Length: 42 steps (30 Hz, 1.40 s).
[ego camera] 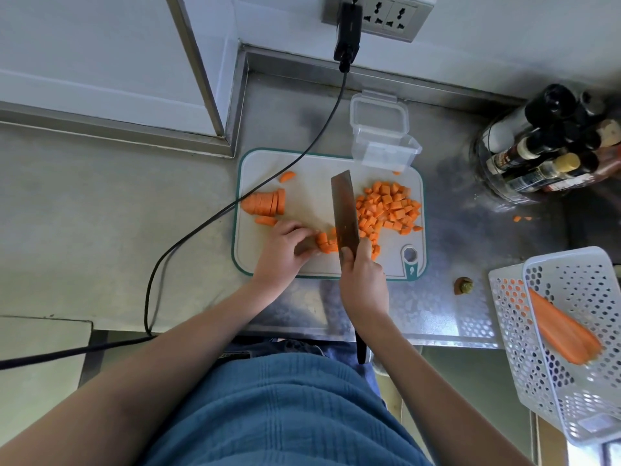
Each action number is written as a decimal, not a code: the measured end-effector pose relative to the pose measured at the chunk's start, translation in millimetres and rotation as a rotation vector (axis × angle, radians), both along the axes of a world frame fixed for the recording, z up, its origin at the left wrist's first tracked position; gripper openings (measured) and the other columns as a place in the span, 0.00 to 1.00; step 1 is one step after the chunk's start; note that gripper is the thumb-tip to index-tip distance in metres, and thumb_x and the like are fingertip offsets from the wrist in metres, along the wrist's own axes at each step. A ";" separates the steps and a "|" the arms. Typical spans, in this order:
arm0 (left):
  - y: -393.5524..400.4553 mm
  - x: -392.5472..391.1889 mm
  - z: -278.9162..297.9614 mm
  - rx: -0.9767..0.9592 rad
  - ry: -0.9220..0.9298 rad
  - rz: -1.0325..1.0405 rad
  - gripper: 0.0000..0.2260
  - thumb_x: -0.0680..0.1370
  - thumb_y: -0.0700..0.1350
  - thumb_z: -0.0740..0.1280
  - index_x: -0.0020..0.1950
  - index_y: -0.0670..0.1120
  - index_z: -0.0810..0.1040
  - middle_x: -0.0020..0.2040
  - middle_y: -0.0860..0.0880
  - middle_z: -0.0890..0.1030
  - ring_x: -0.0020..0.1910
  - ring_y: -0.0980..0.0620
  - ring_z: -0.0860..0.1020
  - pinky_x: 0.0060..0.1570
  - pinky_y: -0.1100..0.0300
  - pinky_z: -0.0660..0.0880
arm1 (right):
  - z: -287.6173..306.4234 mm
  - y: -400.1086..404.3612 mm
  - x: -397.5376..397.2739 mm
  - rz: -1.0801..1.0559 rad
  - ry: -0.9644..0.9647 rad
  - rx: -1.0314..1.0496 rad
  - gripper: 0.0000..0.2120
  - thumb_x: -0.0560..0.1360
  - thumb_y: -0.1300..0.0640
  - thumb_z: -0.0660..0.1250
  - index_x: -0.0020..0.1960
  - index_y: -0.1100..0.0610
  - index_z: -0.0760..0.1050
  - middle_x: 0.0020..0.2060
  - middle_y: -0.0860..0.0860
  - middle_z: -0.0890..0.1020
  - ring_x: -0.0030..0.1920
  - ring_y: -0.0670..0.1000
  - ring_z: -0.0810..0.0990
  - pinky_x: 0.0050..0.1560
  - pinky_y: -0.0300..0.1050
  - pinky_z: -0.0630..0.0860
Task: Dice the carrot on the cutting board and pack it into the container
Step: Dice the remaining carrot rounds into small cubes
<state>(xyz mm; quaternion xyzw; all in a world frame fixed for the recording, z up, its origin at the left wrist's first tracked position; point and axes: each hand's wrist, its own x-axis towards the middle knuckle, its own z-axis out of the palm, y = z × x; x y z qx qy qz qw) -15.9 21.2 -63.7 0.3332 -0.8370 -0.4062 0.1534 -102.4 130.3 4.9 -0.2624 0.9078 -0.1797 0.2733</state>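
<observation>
- Blue cloth of the person's top [285, 408] fills the near edge, both bare forearms reaching forward over the steel surface [437, 317].
- To the near right, a white perforated basket [551, 358] hangs over the surface edge, with a long peeled carrot piece [561, 334] lying inside; a small carrot stub end [463, 285] sits just left of it.
- Right hand [364, 284]: its grip is wrapped round the handle of a cleaver [346, 213], forefinger and thumb up by the blade, which stands edge-down on the cutting board [312, 176].
- Left hand [285, 250]: fingers curled, grip pinching a row of carrot strips [324, 242] flat on the board, right against the blade's left face.
- Right of the blade lies a heap of diced carrot [386, 206], spread across the board's right half.
- At the board's far-left edge rests a sliced carrot chunk [265, 202], its slices leaning together, with one loose carrot sliver [288, 176] beyond it.
- A black cable [235, 203] crosses the board's far-left corner and runs up to a wall socket [376, 15].
- A clear plastic container [383, 136] stands open at the board's far-right corner, touching it; no carrot shows inside.
- Far right, a round rack of dark bottles [544, 146] stands well apart from the board.
</observation>
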 end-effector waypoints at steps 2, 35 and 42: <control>0.9 0.7 0.3 0.004 0.012 0.006 0.12 0.69 0.40 0.75 0.51 0.41 0.82 0.48 0.44 0.78 0.50 0.47 0.74 0.54 0.67 0.65 | -0.4 -0.6 2.4 0.020 -0.006 0.005 0.10 0.83 0.51 0.49 0.55 0.57 0.60 0.41 0.61 0.79 0.36 0.60 0.75 0.33 0.50 0.71; -9.6 13.1 3.6 -0.069 -0.026 -0.109 0.07 0.74 0.38 0.70 0.50 0.40 0.83 0.48 0.45 0.80 0.50 0.45 0.76 0.52 0.60 0.70 | -6.6 -1.4 3.2 -0.040 -0.039 -0.095 0.08 0.82 0.51 0.52 0.50 0.56 0.61 0.37 0.57 0.77 0.35 0.59 0.75 0.29 0.46 0.67; -14.4 36.3 6.3 -0.108 -0.054 -0.122 0.06 0.73 0.36 0.70 0.49 0.39 0.82 0.48 0.46 0.80 0.49 0.48 0.76 0.53 0.69 0.64 | -9.5 -4.7 18.4 0.049 -0.109 -0.029 0.09 0.82 0.53 0.52 0.57 0.58 0.63 0.44 0.61 0.79 0.41 0.61 0.77 0.37 0.50 0.72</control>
